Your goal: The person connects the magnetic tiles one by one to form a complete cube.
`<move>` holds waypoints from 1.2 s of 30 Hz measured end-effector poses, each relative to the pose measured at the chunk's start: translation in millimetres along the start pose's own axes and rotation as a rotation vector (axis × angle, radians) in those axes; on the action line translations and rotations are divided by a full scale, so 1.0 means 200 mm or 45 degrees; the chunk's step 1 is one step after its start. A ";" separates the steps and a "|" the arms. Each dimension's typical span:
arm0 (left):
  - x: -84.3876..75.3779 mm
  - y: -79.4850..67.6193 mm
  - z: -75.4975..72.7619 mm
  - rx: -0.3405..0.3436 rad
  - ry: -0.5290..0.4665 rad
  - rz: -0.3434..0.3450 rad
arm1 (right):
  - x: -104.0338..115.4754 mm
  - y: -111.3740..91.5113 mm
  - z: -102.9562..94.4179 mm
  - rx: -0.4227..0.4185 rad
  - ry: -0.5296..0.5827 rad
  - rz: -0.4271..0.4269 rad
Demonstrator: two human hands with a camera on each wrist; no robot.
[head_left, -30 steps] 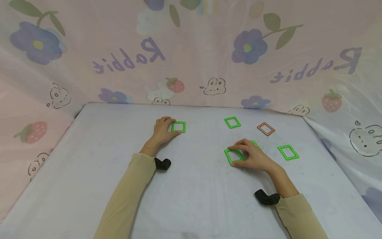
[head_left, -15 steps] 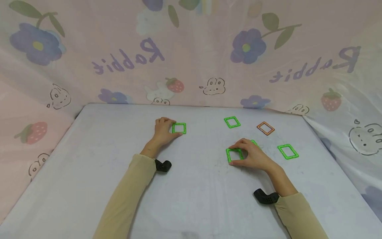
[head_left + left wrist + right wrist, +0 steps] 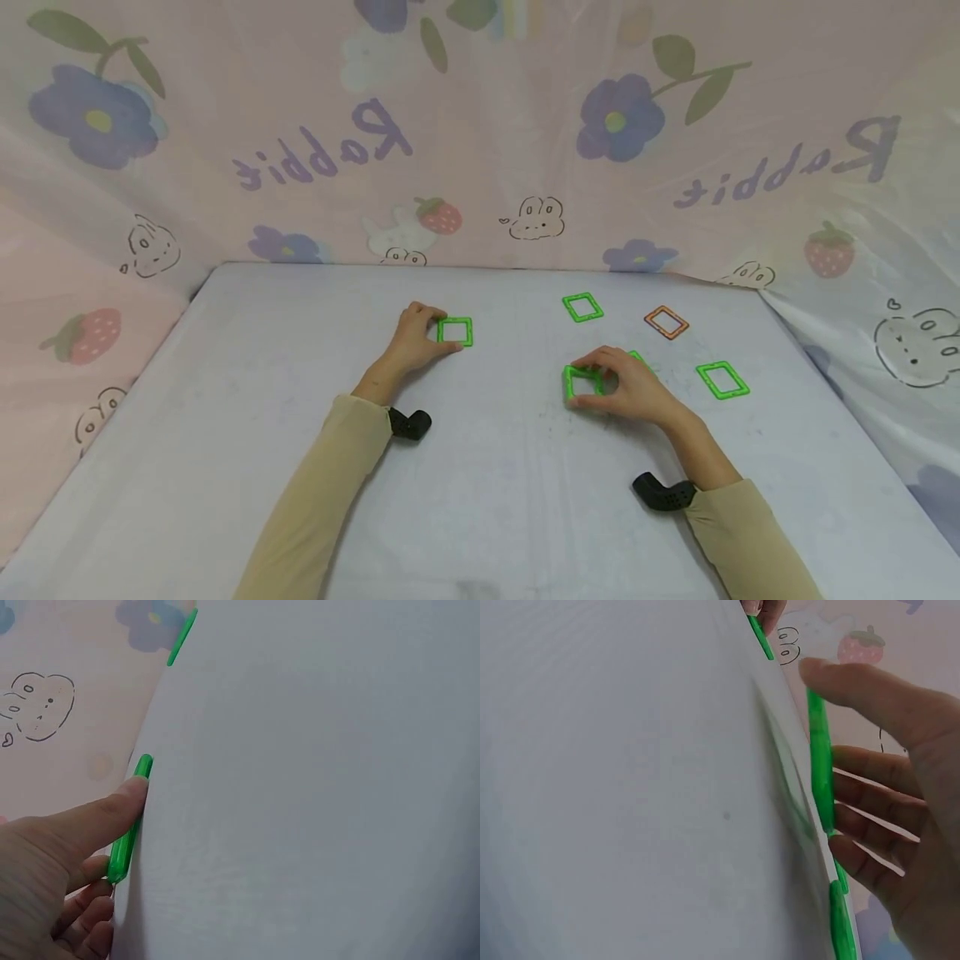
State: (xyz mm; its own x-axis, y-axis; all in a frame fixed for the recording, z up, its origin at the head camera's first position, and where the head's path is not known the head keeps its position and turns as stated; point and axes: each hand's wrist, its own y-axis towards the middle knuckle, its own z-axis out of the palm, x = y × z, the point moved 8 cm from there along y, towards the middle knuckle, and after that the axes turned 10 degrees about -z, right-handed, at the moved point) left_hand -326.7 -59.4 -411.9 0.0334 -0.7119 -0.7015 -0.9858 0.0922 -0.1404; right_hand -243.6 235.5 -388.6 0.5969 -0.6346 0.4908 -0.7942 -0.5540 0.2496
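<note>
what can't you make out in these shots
- Head: most of one green frame, hidden behind the right hand.
- Left wrist: the opening of the gripped green frame, seen edge-on.
- Right wrist: most of the left hand, cut off by the top edge; the lowest green frame, cut off below.

Your head view looks forward and down over the surface [image 3: 480, 500]; your wrist views are close-in, rolled sideways; all share the printed backdrop [image 3: 480, 150].

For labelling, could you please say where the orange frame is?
In the head view, the orange frame lies on the table, beyond the right hand, right of the farthest green frame.
</note>
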 end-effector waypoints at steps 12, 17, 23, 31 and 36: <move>-0.04 -0.05 0.03 0.021 0.010 0.030 | 0.04 0.05 0.02 -0.033 0.107 -0.027; -0.06 -0.06 0.04 0.029 0.035 0.048 | 0.04 0.07 0.03 -0.045 0.114 -0.052; -0.08 -0.08 0.04 0.022 0.050 0.061 | 0.06 0.09 0.03 -0.058 0.136 -0.060; -0.09 -0.08 0.06 0.015 0.061 0.075 | 0.06 0.10 0.04 -0.072 0.171 -0.057; -0.10 -0.08 0.07 0.030 0.049 0.075 | 0.06 0.10 0.04 -0.084 0.203 -0.067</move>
State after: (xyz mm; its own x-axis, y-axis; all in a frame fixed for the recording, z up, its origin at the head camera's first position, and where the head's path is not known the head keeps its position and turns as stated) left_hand -309.3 -35.9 -405.7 -0.0314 -0.7311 -0.6815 -0.9816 0.1509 -0.1167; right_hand -251.9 212.3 -383.8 0.6165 -0.5093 0.6004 -0.7711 -0.5445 0.3300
